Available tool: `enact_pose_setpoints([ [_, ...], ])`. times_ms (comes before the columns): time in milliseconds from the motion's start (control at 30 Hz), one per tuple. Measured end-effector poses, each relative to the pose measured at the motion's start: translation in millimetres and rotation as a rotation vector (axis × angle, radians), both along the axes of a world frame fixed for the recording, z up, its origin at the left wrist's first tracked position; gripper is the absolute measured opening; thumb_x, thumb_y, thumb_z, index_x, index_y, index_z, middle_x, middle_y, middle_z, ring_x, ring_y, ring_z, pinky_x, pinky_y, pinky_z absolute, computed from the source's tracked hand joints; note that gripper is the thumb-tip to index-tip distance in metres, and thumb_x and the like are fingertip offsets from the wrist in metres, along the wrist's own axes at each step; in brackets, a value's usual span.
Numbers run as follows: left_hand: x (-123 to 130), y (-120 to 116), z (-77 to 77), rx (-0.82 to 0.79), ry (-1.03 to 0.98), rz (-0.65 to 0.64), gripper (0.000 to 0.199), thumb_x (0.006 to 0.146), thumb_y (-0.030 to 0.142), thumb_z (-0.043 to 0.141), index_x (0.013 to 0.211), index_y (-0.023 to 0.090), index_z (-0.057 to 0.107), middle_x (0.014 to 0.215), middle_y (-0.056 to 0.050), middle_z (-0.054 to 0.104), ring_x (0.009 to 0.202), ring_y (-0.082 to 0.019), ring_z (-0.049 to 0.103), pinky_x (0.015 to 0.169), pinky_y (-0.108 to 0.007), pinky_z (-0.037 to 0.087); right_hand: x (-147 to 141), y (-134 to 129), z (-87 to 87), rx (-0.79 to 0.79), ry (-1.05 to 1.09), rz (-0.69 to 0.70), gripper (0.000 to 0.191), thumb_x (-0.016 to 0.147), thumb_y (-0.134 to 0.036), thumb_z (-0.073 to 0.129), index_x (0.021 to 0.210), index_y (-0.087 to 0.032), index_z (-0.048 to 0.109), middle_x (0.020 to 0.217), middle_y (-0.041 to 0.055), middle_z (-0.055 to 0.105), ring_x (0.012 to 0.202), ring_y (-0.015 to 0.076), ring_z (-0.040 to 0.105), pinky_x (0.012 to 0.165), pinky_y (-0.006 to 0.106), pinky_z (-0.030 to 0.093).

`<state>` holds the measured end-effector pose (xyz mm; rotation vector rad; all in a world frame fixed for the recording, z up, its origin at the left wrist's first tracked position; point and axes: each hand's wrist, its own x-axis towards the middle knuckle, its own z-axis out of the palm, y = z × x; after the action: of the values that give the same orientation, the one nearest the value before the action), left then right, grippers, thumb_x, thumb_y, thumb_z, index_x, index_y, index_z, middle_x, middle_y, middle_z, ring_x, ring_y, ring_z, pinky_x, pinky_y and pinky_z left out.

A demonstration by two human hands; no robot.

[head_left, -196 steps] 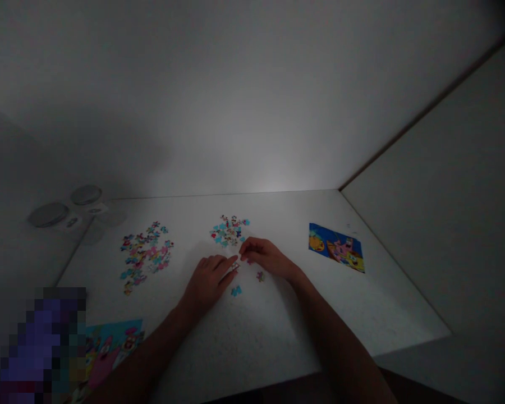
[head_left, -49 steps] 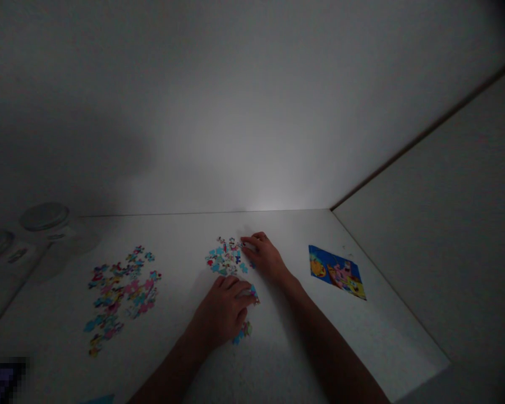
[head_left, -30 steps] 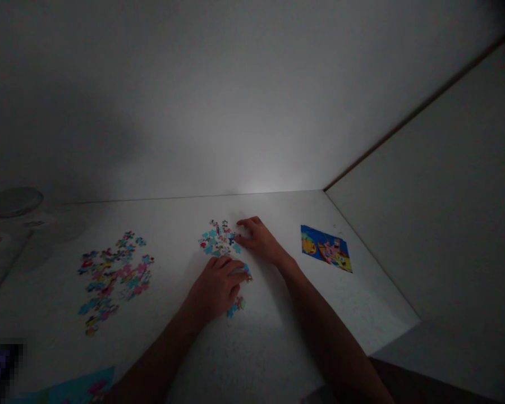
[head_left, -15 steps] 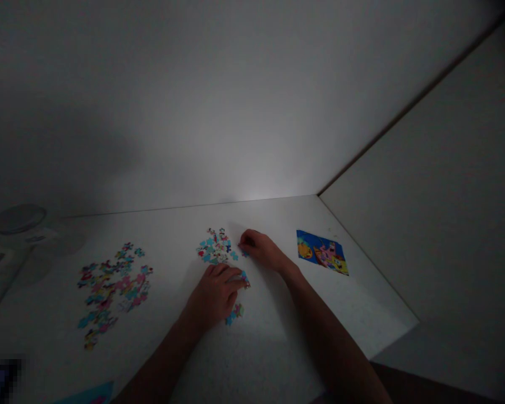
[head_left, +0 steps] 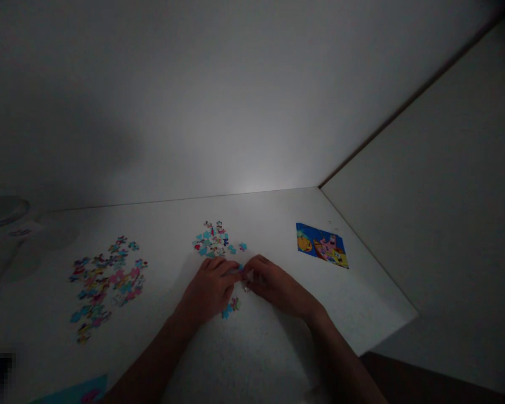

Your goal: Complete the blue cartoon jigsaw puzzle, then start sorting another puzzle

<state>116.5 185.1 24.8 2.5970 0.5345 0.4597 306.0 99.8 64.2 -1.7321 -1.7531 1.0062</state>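
Observation:
Small jigsaw puzzle pieces (head_left: 240,268) lie between my two hands, mostly covered by fingers. My left hand (head_left: 210,287) rests on the table with its fingers closed at the left side of these pieces. From the right, my right hand (head_left: 273,284) meets it, its fingers pinched on a puzzle piece that is largely hidden. Just below are a few blue and green pieces (head_left: 230,308) that seem joined. One loose blue piece (head_left: 243,247) lies above my right hand, beside a small cluster of pieces (head_left: 212,240).
A larger spread of puzzle pieces (head_left: 105,280) covers the table's left part. To the right lies a colourful cartoon picture card (head_left: 322,245). A clear round container (head_left: 4,210) stands at the far left. Part of a blue sheet (head_left: 71,391) shows at the bottom edge.
My right hand has come down and toward me from beside the upper cluster to my left hand's fingertips. My left hand stays nearly in place. The view has shifted slightly.

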Motion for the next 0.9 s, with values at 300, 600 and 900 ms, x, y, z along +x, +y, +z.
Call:
enact_pose_setpoints([
  [300,0,1,-1.5,-0.010,-0.024,0.006,0.035,0.082,0.006,0.055,0.107,0.027,0.066,0.116,-0.002,0.064,0.108,-0.022,0.050,0.093,-0.041,0.038,-37,-36,-29.9,0.149,-0.281,-0.368,0.012,0.084,-0.023,0.059,0.096,-0.022,0.058,0.098,0.0080,0.059,0.088,0.0226,0.059,0.079,0.038,0.049],
  [600,1,2,-2.8,0.002,-0.044,-0.001,0.030,0.084,0.009,0.055,0.104,0.026,0.068,0.114,-0.002,0.064,0.105,-0.022,0.051,0.089,-0.041,0.038,-55,-47,-49.9,0.336,-0.445,-0.420,0.014,0.090,-0.028,0.052,0.097,-0.020,0.062,0.094,0.0081,0.062,0.084,0.0216,0.061,0.075,0.035,0.049],
  [900,0,0,-2.2,0.026,-0.067,0.009,0.026,0.086,0.012,0.056,0.104,0.026,0.068,0.112,-0.001,0.065,0.103,-0.022,0.052,0.088,-0.039,0.039,-66,-40,-48.9,0.361,-0.591,-0.533,0.015,0.090,-0.027,0.055,0.099,-0.020,0.065,0.093,0.0066,0.065,0.075,0.0180,0.063,0.070,0.029,0.047],
])
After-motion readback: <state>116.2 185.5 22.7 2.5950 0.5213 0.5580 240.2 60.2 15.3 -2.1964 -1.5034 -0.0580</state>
